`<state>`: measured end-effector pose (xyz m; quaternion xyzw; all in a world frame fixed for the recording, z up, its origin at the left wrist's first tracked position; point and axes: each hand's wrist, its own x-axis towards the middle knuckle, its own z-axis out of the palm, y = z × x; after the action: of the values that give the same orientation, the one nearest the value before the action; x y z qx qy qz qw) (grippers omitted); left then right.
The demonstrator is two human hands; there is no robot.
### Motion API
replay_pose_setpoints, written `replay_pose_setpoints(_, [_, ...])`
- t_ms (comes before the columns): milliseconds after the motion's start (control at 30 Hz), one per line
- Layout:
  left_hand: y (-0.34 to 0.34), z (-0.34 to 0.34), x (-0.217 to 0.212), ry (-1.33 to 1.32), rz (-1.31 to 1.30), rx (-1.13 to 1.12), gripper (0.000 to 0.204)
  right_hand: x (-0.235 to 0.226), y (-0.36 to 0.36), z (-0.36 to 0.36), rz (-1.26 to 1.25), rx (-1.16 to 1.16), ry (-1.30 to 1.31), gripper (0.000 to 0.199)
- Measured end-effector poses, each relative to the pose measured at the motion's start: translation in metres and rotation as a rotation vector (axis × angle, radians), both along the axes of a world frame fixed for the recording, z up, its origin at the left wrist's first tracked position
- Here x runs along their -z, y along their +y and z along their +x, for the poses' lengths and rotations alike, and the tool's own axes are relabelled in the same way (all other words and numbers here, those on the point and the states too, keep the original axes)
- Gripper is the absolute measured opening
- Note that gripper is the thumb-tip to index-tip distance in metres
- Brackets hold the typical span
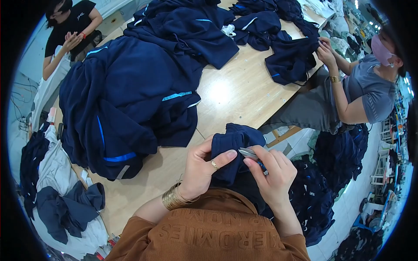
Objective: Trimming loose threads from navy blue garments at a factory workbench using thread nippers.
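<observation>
The navy garment point(238, 135) hung over the near edge of the work area, just beyond your lap, gathered between your two hands, with its folded hem or band turned up toward you. It looked like soft, matte knit, light enough for one hand, and likely to droop and bunch rather than slip; the doubled band seemed the firmest part, so the best hold was a thumb-and-finger pinch there, close to the blades but clear of them. Your left hand point(199, 167) had it so, thumb pressed on the front of the band and fingers hidden behind, almost closed on the cloth. Your right hand point(275, 174) was curled partly shut around small metal snips point(249, 153), their tips pointing left, just beside your left thumb; whether the blades touched cloth you could not tell from this view. Left of and beyond your left hand, a big heap of navy garments point(130, 78) with blue strips covered much of the pale wooden table point(244, 102). Below that heap, further left, lay a dark grey garment point(69, 213). To the right of your right hand sat more navy clothes point(311, 195), and beyond it a co-worker point(372, 87) in a pink mask handled another navy piece point(291, 61).
</observation>
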<state>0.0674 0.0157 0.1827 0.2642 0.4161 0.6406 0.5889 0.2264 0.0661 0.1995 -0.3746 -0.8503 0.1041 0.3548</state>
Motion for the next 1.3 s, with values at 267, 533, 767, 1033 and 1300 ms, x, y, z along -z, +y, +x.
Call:
replay_pose_setpoints(267, [0.0,0.002,0.002,0.03,0.016,-0.022,0.013,0.001,-0.001,-0.003,-0.036,-0.001,0.029,0.021])
replay_pose_setpoints(533, [0.0,0.004,0.001,0.003,0.018,-0.043,0.012,0.0,-0.003,-0.004,-0.054,0.019,0.046,0.021])
replay_pose_setpoints(767, [-0.001,0.002,0.001,-0.019,0.015,-0.026,0.013,0.001,-0.001,-0.001,-0.072,-0.006,0.055,0.023])
replay_pose_setpoints(1033, [0.006,-0.01,-0.007,0.209,0.063,0.192,0.029,-0.006,0.015,-0.007,-0.722,-0.088,0.342,0.027])
replay_pose_setpoints(1300, [0.017,-0.089,-0.022,0.47,-0.026,0.698,0.033,-0.03,0.053,0.022,-0.621,0.195,1.028,0.012])
